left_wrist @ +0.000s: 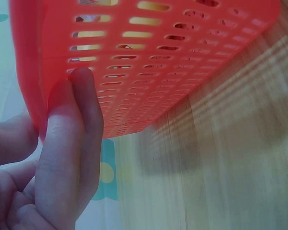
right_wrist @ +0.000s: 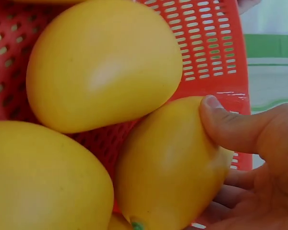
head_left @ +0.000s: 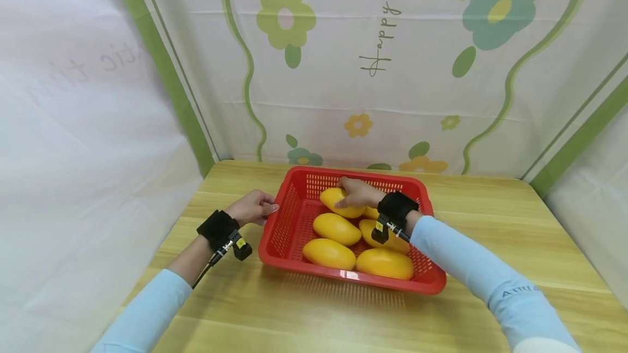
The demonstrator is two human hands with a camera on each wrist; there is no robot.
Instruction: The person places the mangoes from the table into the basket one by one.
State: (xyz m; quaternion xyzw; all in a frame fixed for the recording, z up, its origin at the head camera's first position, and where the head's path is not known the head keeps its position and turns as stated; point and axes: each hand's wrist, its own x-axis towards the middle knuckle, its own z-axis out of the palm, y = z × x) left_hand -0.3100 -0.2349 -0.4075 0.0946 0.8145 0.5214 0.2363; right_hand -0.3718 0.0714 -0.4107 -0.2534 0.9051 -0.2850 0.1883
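A red plastic basket (head_left: 294, 195) with slotted walls stands on the table, several yellow mangoes (head_left: 329, 254) lying inside. My left hand (head_left: 252, 207) pinches the basket's left rim; in the left wrist view its fingers (left_wrist: 62, 139) lie along the outer wall, under the rim. Inside the basket, my right hand (head_left: 360, 192) grips a mango (head_left: 338, 200) at the back left. Seen from the right wrist, the thumb (right_wrist: 225, 125) presses on that mango (right_wrist: 170, 163), and the other fingers go round behind it, partly hidden. My right hand and wrist cover part of the mangoes at the right.
The basket sits on a light wood-grain table (head_left: 235, 309). Behind it hangs a white curtain (head_left: 324, 86) printed with flowers, and white cloth walls close in the left and right sides. Both wrists wear black straps with small cameras and cables.
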